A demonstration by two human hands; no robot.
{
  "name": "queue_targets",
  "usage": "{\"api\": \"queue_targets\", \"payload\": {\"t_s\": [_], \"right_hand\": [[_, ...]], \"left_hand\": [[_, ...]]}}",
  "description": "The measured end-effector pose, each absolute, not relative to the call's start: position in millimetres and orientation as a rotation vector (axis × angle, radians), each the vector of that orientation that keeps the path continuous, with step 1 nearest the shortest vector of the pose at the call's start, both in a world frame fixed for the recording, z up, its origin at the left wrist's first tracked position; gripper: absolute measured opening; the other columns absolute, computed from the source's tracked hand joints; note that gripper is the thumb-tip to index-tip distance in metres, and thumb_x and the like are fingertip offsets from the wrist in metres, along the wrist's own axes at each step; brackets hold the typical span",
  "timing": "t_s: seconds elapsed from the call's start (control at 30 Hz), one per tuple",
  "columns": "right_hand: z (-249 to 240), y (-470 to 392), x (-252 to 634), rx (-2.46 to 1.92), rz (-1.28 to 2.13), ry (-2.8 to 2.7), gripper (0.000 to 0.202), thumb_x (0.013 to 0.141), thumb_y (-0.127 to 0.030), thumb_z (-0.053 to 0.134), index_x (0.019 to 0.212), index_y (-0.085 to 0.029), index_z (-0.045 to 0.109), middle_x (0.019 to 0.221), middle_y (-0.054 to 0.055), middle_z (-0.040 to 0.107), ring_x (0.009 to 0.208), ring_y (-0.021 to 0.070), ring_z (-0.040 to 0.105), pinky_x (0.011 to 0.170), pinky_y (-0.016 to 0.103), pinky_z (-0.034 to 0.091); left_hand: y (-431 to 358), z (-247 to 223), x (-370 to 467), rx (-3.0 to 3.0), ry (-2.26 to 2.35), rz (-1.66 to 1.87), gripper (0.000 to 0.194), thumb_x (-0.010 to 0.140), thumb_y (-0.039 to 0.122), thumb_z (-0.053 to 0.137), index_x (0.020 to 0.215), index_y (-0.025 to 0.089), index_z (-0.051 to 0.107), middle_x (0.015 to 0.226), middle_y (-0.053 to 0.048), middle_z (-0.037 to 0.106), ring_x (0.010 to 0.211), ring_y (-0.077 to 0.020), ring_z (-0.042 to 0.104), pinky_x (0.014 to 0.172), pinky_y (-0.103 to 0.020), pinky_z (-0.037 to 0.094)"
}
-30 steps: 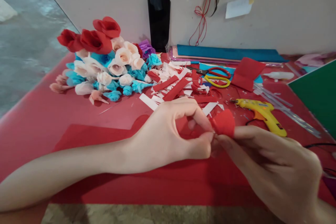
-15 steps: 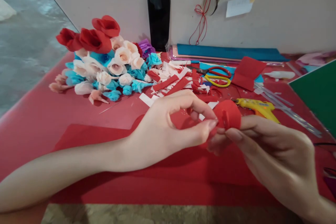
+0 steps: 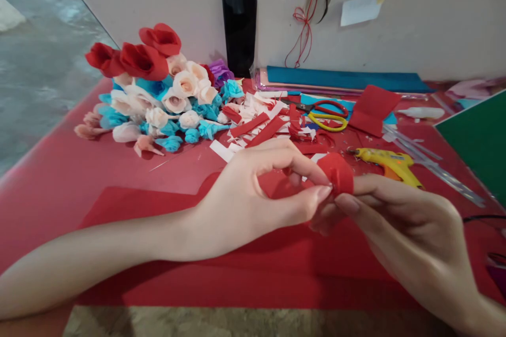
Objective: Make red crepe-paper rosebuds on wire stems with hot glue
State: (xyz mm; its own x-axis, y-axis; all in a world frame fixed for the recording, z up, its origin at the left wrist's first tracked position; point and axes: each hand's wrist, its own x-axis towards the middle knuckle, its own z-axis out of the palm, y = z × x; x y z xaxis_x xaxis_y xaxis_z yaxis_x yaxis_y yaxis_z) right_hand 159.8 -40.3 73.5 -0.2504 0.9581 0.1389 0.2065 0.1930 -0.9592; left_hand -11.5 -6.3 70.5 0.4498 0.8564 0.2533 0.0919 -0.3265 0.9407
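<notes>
Between my two hands is a small curled piece of red crepe paper (image 3: pixel 343 172), shaped like a petal. My right hand (image 3: pixel 411 231) pinches it from the right, thumb in front and fingers behind. At its left lower edge, the thumb and index fingertip of my left hand (image 3: pixel 253 195) are pinched together on the paper. The fingertips of both hands almost touch and hide the lower part of the piece. Under my hands lies a large red paper sheet (image 3: pixel 130 205) on the red tabletop.
Paper flowers (image 3: pixel 174 100) in red, white, blue and pink are heaped at the back left. Paper scraps (image 3: pixel 261 121), scissors (image 3: pixel 328 116), a yellow glue gun (image 3: pixel 387 160) and clear glue sticks (image 3: pixel 435 166) lie beyond my hands. A black phone (image 3: pixel 240 34) leans on the wall.
My right hand has shifted slightly left with the red paper. My left fingertips now pinch closer in against the curled piece, and the gap between the hands is smaller.
</notes>
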Motion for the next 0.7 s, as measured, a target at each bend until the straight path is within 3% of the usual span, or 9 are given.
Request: {"api": "queue_targets", "payload": {"t_s": [0.37, 0.7], "right_hand": [[76.6, -41.5, 156.0, -1.210, 0.850, -1.759, 0.015, 0.076, -0.009, 0.057, 0.064, -0.017, 0.057, 0.056, -0.006, 0.064, 0.053, 0.0045, 0.061, 0.052, 0.004, 0.047], [69.7, -45.7, 160.1, -1.248, 0.583, -1.917, 0.011, 0.075, -0.012, 0.060, 0.072, -0.022, 0.057, 0.060, -0.010, 0.064, 0.053, 0.0030, 0.061, 0.050, 0.006, 0.046]], "left_hand": [[-5.9, 70.5, -11.8, 1.746, 0.847, 0.965, 0.005, 0.074, 0.014, 0.061, 0.070, 0.016, 0.059, 0.072, 0.002, 0.055, 0.069, -0.0086, 0.051, 0.067, -0.021, 0.044], [-5.1, 71.1, -12.2, 1.793, 0.877, 0.906, 0.009, 0.070, 0.008, 0.061, 0.067, 0.015, 0.056, 0.071, 0.002, 0.054, 0.070, -0.0081, 0.049, 0.067, -0.020, 0.042]]}}
